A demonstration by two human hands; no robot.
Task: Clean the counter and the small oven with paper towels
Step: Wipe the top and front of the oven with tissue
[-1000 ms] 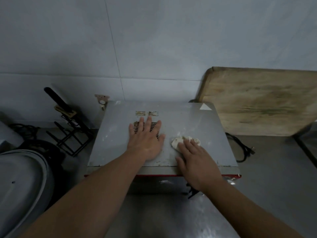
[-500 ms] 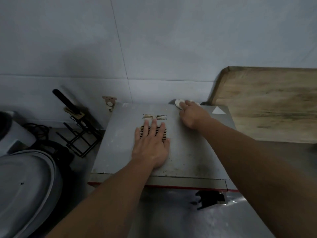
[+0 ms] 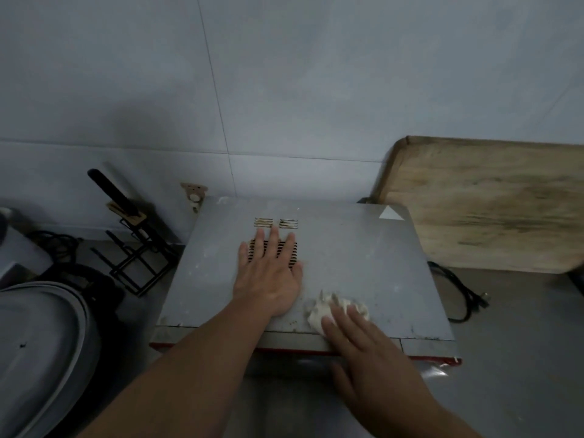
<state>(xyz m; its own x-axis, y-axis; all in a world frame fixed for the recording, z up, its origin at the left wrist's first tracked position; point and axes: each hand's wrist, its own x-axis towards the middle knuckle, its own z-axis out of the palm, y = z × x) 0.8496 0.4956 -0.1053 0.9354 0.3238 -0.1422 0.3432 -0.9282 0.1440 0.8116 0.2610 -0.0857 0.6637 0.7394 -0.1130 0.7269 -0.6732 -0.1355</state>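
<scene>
1. Head view: the small oven [image 3: 347, 273] sat on the steel surface [image 3: 521, 358], against the tiled wall.
2. The left hand [image 3: 268, 279] lay flat, fingers spread, gripping nothing, over the top's vent slots [image 3: 273, 252].
3. The right hand [image 3: 363, 352] pressed a crumpled paper towel [image 3: 322, 311] onto the top near its front edge, at 4 o'clock from the left hand, fingers extended rather than curled shut.
4. A wooden cutting board [image 3: 489, 203] leaned at 2 o'clock.
</scene>
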